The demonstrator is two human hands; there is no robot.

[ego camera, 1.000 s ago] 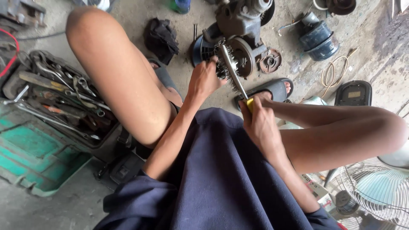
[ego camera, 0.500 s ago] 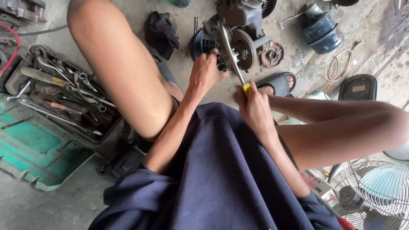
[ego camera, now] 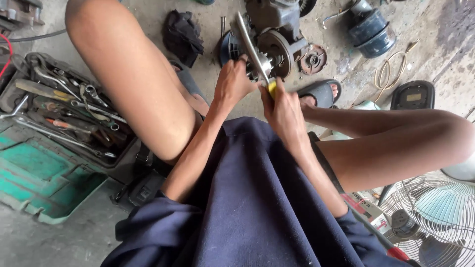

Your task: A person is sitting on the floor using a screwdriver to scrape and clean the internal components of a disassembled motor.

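A small engine or motor assembly [ego camera: 277,29] stands on the concrete floor between my knees, with a round metal wheel [ego camera: 275,47] on its near side. My right hand [ego camera: 282,110] is closed around the yellow handle of a long metal tool [ego camera: 249,42] whose shaft slants up and left across the assembly. My left hand [ego camera: 232,84] grips a toothed metal part [ego camera: 261,66] at the assembly's front, right next to the tool's shaft. Both my hands almost touch each other.
An open toolbox [ego camera: 64,113] full of wrenches and screwdrivers lies at my left, with its green lid [ego camera: 39,178] beside it. A dark rag [ego camera: 184,30], a round rusty part [ego camera: 312,59], a dark cylindrical motor [ego camera: 368,29], a wire coil [ego camera: 391,71] and a fan [ego camera: 435,217] surround me.
My hands have come closer together at the assembly, the right hand moving left toward the left one. The tool's shaft stands more upright and the view has shifted.
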